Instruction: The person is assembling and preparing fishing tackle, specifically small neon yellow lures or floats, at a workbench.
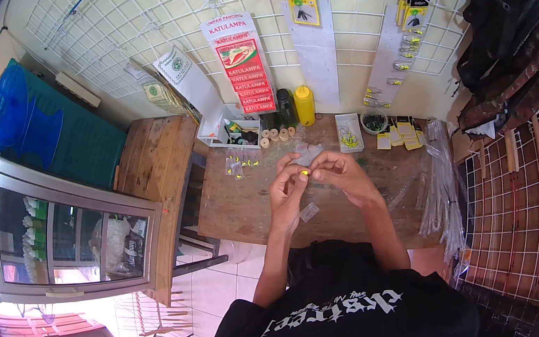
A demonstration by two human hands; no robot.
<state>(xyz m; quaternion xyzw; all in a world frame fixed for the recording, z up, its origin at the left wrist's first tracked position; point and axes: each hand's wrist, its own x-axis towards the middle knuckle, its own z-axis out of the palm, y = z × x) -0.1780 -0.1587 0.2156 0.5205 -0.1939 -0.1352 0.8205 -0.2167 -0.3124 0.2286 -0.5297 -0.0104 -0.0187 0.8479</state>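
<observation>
Because the white wire grid (174,11) across the top of the frame takes the hanging packets, those seem kept off the wooden worktop (247,204) at the centre, whose near middle is left for the hands. A bunch of clear plastic sleeves (438,184) droops over its edge at centre right, probably laid aside there for being long and floppy. The white box (205,133), above and left of centre, stands against the back, its walls holding dark odds and ends together. The left hand (287,190) and right hand (347,176) meet at the middle of the frame, fingertips nearly touching, as fine work would want. Right of centre, yellow-and-black cards (405,131) lie in a loose spread (handy for picking one off), beside a shallow white tray (347,121) that appears to keep yellow-green bits from straying. Smallest comes a bright yellow piece (305,173), raised above the worktop between the hands. The left hand's thumb and finger are clamped on it, likely to steady it; the right hand's fingertips are bunched just beside it, though whether they grip anything I cannot tell.
</observation>
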